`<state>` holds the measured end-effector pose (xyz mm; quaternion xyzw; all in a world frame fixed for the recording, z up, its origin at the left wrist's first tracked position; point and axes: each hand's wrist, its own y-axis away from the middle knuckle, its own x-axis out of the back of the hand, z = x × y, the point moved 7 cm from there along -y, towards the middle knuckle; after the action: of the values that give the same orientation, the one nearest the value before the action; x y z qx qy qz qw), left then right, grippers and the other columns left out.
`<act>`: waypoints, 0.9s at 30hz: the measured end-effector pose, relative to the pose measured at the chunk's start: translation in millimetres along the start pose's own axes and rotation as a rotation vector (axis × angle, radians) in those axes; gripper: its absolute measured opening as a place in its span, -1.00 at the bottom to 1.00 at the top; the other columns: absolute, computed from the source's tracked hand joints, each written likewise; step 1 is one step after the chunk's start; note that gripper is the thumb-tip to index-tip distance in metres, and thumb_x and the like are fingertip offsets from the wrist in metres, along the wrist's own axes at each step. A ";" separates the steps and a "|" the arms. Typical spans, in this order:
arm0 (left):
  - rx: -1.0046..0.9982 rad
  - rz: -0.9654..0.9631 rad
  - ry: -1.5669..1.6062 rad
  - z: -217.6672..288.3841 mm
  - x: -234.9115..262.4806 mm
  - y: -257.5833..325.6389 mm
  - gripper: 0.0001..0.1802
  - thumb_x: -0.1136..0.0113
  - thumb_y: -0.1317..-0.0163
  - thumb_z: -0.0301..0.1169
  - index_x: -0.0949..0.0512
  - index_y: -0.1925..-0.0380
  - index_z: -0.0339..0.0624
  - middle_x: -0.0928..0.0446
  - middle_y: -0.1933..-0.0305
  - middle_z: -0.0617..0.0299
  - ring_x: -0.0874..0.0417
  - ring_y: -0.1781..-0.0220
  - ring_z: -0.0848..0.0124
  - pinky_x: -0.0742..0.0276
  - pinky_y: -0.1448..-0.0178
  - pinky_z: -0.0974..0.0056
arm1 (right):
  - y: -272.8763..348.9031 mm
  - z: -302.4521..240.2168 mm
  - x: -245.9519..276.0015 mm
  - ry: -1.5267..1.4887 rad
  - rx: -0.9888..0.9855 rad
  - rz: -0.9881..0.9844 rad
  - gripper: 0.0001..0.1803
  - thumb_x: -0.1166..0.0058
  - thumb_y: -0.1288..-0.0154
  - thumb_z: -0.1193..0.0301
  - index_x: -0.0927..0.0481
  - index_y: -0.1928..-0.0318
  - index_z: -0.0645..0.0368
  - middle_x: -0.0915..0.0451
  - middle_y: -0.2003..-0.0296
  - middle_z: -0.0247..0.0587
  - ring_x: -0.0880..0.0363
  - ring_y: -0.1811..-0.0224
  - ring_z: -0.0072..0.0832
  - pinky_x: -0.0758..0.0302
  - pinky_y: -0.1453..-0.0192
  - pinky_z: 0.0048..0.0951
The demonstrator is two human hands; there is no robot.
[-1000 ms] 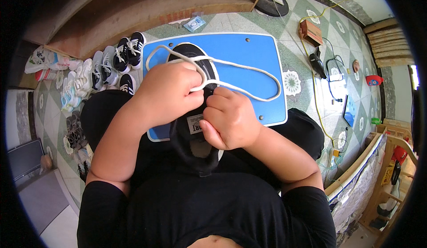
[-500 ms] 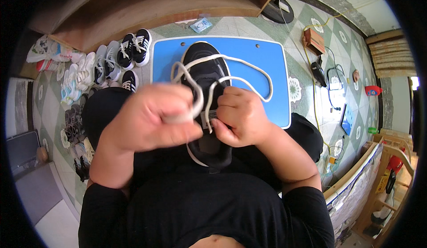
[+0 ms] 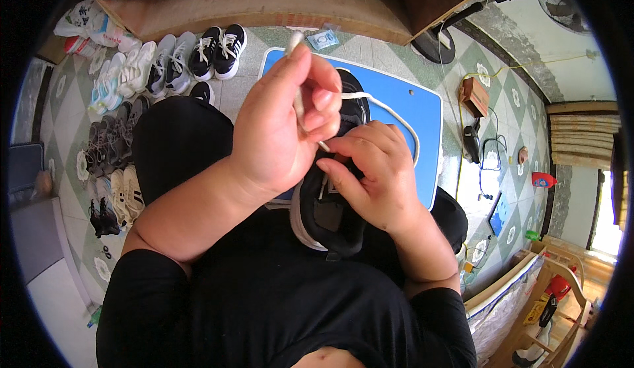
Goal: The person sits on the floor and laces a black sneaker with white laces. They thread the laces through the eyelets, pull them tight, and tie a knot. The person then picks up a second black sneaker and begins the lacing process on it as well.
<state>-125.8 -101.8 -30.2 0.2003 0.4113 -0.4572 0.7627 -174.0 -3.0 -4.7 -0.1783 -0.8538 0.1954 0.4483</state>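
Note:
A black sneaker [image 3: 333,226] with a pale sole lies across my lap and a blue board, its heel toward me. My left hand [image 3: 281,123] is raised over its left side, fingers closed on a white shoelace [image 3: 298,106], part of which sticks up above the thumb. Another stretch of lace slants down from this hand toward the eyelets. On the shoe's right side my right hand [image 3: 380,176] is closed, thumb and curled fingers gripping the upper beside the lacing. Exactly what its fingertips pinch is hidden. The lace also loops right over the blue board [image 3: 426,130].
Pairs of shoes [image 3: 165,64] stand in rows on the tiled floor at left. Beyond the board are a wooden cabinet [image 3: 264,14] and a small blue packet [image 3: 323,39]. At right lie a cardboard box [image 3: 474,97], cables, a red bottle [image 3: 543,180] and a wooden frame [image 3: 508,289].
My left hand has risen and turned, drawing lace upward and away from me. My right hand stays at the shoe. The view has shifted, and the board and shoe now appear farther right and tilted.

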 end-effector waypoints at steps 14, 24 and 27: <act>0.042 -0.127 -0.780 6.8 20.6 2.7 -0.91 -0.22 -0.20 -0.53 -0.52 0.30 -0.26 -0.47 0.38 0.38 -0.44 0.34 0.65 -0.39 0.24 0.52 | -1.2 30.6 6.7 -0.084 -0.215 0.054 -0.89 -0.24 -0.06 0.51 -0.60 0.37 0.22 -0.55 0.50 -0.17 -0.54 0.47 -0.26 -0.42 0.38 -0.35; -0.015 -0.043 -1.138 6.2 43.8 -0.6 -0.91 -0.22 -0.20 -0.50 -0.54 0.36 -0.30 -0.52 0.42 0.33 -0.48 0.36 0.62 -0.42 0.26 0.47 | 11.8 57.0 -9.9 -0.235 -0.541 -0.092 -0.89 -0.20 -0.11 0.48 -0.61 0.36 0.26 -0.53 0.48 -0.16 -0.49 0.52 -0.42 -0.39 0.45 -0.49; -0.030 -0.035 -1.162 7.0 45.5 -1.9 -0.91 -0.22 -0.20 -0.50 -0.54 0.37 -0.30 -0.53 0.44 0.32 -0.48 0.37 0.62 -0.42 0.28 0.46 | 12.9 58.4 -12.6 -0.255 -0.535 -0.094 -0.90 -0.20 -0.12 0.48 -0.60 0.36 0.26 -0.51 0.48 -0.17 -0.47 0.52 -0.45 -0.37 0.45 -0.50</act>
<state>-113.2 -131.8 -62.9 -0.1010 -0.0651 -0.4988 0.8583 -214.4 -8.1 -50.3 -0.2243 -0.9317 -0.0369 0.2833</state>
